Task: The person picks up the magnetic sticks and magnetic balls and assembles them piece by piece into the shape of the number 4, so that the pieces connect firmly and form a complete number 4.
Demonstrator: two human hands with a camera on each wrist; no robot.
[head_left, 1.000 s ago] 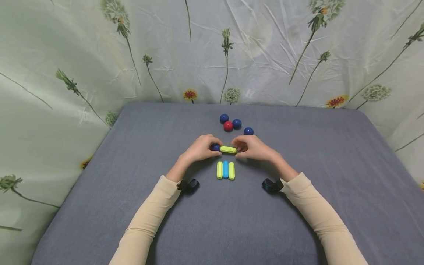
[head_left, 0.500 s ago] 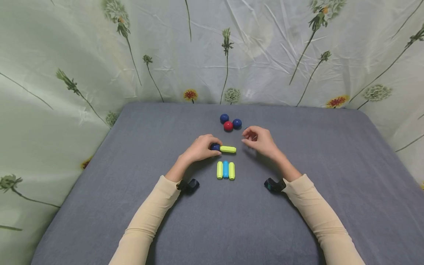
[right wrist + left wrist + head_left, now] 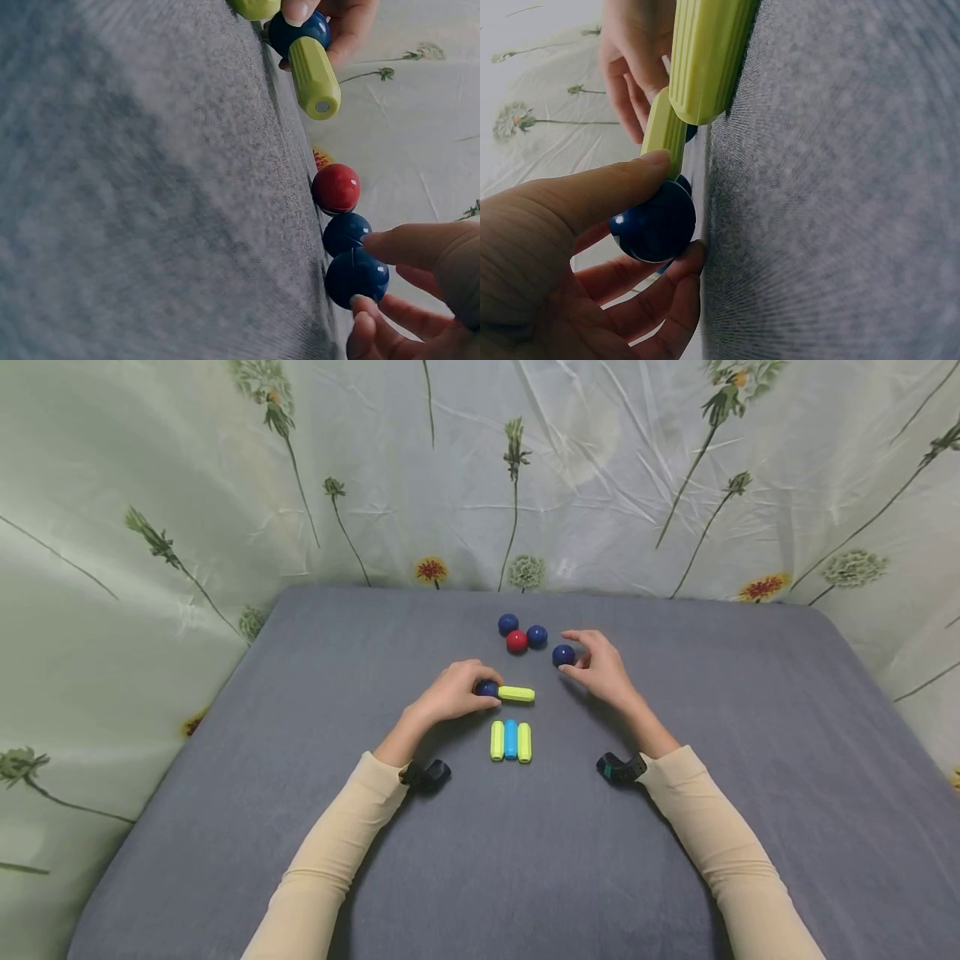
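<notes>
In the head view my left hand (image 3: 455, 689) holds a dark blue ball (image 3: 656, 225) between thumb and fingers. A yellow-green ribbed rod (image 3: 517, 694) extends rightward from this ball, end against it. The rod's free end shows a small grey disc in the right wrist view. My right hand (image 3: 602, 670) is spread around a second blue ball (image 3: 563, 656), thumb at its near side and index finger beyond its far side. In the right wrist view that ball (image 3: 357, 277) sits between thumb and fingertips, with a gap at the thumb.
Behind the hands lie a red ball (image 3: 517, 642), a blue ball (image 3: 507, 624) and another blue ball (image 3: 537, 636). Nearer the body, a blue rod (image 3: 511, 739) lies between two yellow-green rods, side by side on the grey tabletop (image 3: 495, 860). A flowered curtain (image 3: 600, 485) hangs behind.
My right hand has left the yellow-green rod's right end and moved back and right to the lone blue ball, its fingers spreading. My left hand keeps its hold on the other ball.
</notes>
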